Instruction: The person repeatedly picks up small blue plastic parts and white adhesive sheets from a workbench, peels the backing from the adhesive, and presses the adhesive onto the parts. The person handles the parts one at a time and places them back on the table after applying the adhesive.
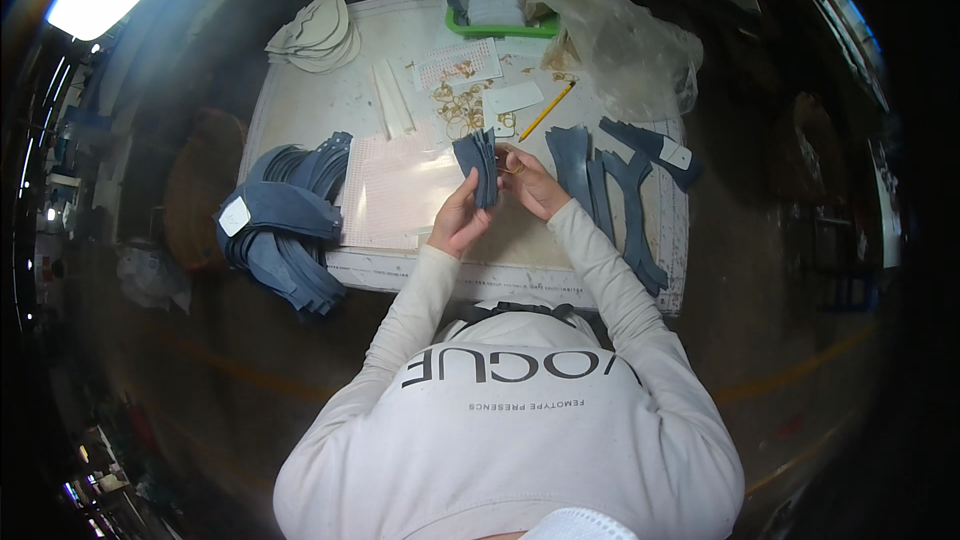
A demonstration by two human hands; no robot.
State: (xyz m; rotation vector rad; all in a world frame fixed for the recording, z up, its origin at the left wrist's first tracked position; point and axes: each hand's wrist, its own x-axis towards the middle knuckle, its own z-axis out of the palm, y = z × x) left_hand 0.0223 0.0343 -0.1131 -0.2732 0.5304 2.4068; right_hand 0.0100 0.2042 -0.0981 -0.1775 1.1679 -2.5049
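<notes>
My left hand [460,218] is closed around a small stack of blue-grey cut pieces [472,158], which look like leather or fabric. The stack stands roughly upright above the table, its layered edges showing. At its right side, my right hand [537,186] has its fingers pinched on a thin yellowish rubber band [511,171]. Part of that band is hidden by the fingers. Beyond both hands lies a loose pile of similar rubber bands [462,112]. More blue-grey strips [571,162] lie just right of my right hand.
Bundled blue-grey pieces [290,202] with a white tag sit at the table's left; a forked piece [630,202] lies right. Farther back are pale cut pieces [318,35], a yellow pencil [547,110], a green tray [545,30] and a clear plastic bag [640,55]. The white table [505,281] has bent-looking edges.
</notes>
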